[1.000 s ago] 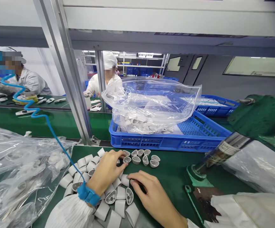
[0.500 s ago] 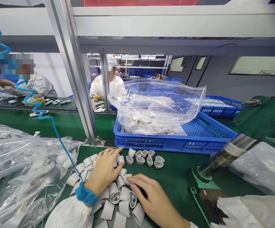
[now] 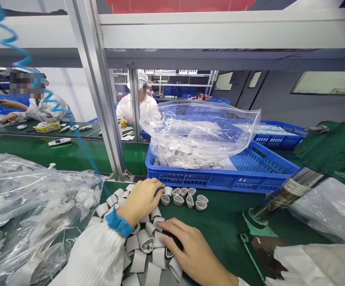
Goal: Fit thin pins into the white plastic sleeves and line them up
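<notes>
Many white and grey hollow, slanted plastic caps [image 3: 138, 261] lie loose on the green bench in front of me. My left hand [image 3: 141, 201], with a blue wrist strap [image 3: 119, 223], arches over the far part of the pile. Its thumb and index finger come together beside an upright cap [image 3: 168, 191]; whatever they hold is hidden. My right hand [image 3: 194, 248] rests at the pile's right side, thumb and fingers apart, fingertips touching caps. Several caps [image 3: 189, 201] stand in a small group beyond, their hollow ends showing.
Behind the caps is a blue crate [image 3: 175, 174] with a clear bag [image 3: 202, 135] of white parts. Another plastic bag [image 3: 41, 214] fills the left. A green metal press [image 3: 258, 216] stands at right. A metal post [image 3: 96, 87] rises ahead; a coiled blue cord [image 3: 83, 147] hangs left. Co-workers sit across.
My left hand has slid right and a little away from me, its fingers curling in toward the upright cap. My right hand stays nearly in place. The view has shifted slightly.
</notes>
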The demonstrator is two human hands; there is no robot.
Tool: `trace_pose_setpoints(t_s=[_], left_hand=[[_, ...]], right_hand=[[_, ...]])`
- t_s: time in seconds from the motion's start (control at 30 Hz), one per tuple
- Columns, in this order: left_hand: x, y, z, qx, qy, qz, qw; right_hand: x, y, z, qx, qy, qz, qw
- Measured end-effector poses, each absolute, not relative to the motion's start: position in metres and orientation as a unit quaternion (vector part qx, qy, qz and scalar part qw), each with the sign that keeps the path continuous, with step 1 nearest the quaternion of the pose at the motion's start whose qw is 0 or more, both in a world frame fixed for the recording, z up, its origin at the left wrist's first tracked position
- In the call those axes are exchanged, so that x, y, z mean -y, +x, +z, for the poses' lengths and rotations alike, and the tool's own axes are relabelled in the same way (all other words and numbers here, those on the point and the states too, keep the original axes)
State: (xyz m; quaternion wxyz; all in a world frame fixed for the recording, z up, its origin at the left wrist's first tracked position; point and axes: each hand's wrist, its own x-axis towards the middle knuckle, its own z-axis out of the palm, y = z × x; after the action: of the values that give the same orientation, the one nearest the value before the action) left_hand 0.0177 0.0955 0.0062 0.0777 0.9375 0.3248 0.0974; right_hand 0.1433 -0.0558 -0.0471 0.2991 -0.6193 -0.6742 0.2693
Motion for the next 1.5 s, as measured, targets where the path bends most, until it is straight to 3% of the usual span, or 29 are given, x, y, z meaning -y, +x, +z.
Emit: trace_pose_setpoints(t_s=[0.23, 0.53, 1.1, 1.5], left_hand=[[-0.115, 0.068, 0.013, -0.32, 0.945, 0.001, 0.069], [-0.129, 0.071, 0.003, -0.339, 0.937, -0.051, 0.067], [-0.13, 0.057, 0.001, -0.305, 0.941, 0.01, 0.144], [-0.122, 0.046, 0.014, -0.302, 0.942, 0.034, 0.143]], right_hand=[[0.054, 0.144, -0.049, 0.673, -0.615, 0.273, 0.305], [0.056, 0.147, -0.045, 0.668, -0.617, 0.287, 0.303], [0.055, 0.147, -0.044, 0.668, -0.617, 0.287, 0.302], [0.056, 0.149, -0.042, 0.662, -0.617, 0.298, 0.305]])
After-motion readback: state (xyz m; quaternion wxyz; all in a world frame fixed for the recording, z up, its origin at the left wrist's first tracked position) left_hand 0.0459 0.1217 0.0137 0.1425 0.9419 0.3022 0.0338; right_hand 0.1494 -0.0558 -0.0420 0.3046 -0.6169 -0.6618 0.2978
